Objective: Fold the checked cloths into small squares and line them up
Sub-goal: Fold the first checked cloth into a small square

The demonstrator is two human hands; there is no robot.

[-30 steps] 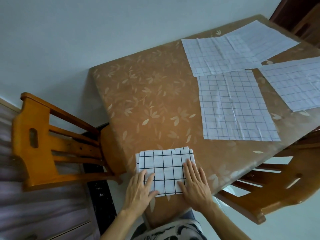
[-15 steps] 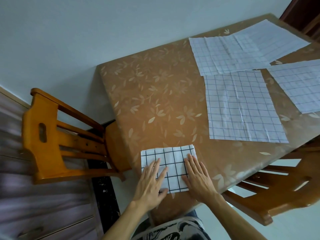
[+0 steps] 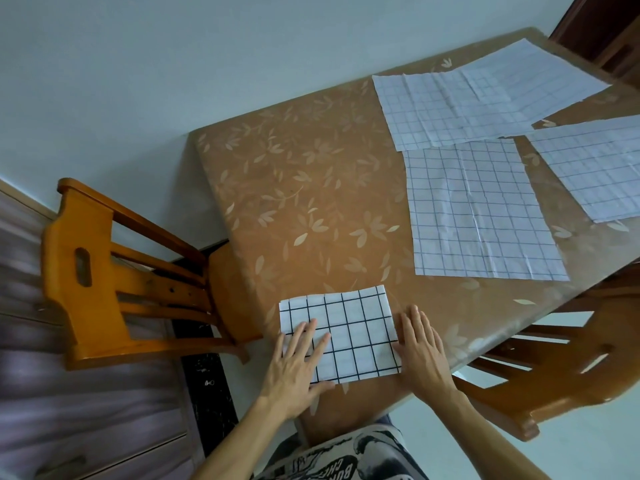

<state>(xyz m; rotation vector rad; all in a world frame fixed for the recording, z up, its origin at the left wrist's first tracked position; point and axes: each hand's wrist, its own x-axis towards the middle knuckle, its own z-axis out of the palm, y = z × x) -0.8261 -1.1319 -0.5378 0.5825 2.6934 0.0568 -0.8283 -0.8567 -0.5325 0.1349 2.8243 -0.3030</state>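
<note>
Brown leaf-patterned table (image 3: 311, 202), folded checked cloth (image 3: 353, 327) at its near edge, unfolded checked cloths (image 3: 478, 209) spread flat farther right

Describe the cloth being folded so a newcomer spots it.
Find the brown leaf-patterned table. At its near edge lies the folded cloth, left hand flat on it, right hand at its right edge. Unlike the spread cloths farther back, it is small, with bold dark checks.

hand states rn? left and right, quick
Left hand: open, fingers flat on the folded cloth.
Right hand: open, flat on the table at the cloth's right edge, holding nothing.
</note>
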